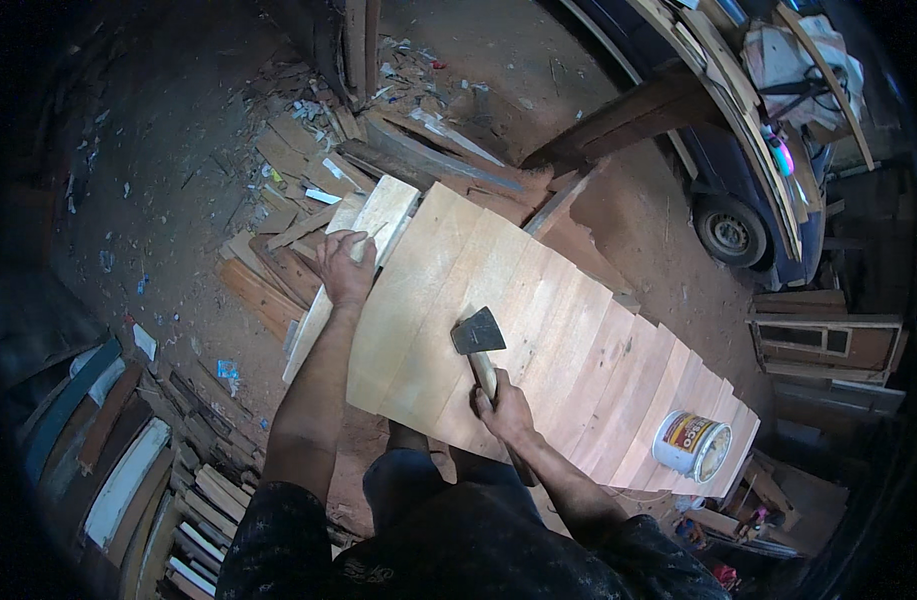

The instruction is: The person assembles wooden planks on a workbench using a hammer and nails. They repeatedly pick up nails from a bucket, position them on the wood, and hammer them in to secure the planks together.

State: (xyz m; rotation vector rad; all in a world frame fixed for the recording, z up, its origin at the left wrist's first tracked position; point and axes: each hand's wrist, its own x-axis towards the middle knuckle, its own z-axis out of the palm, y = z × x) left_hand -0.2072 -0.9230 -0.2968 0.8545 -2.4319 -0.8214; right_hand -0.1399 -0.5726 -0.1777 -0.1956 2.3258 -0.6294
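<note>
A panel of joined pale boards stretches from the middle to the lower right in front of me. Along its left end lies a separate light plank, with a narrow dark gap between the two. My left hand is closed on this plank, its fingers curled at the top; whether it also pinches something small cannot be made out. In my right hand is the wooden handle of a hatchet. Its dark, wedge-shaped metal head is over the panel. A white tub with a yellow and red label stands on the panel's right end.
Wood offcuts and scraps litter the ground beyond the plank. Curved timber pieces are stacked at the lower left. A wooden post and a dark blue vehicle's wheel stand at the far right, near long stacked boards.
</note>
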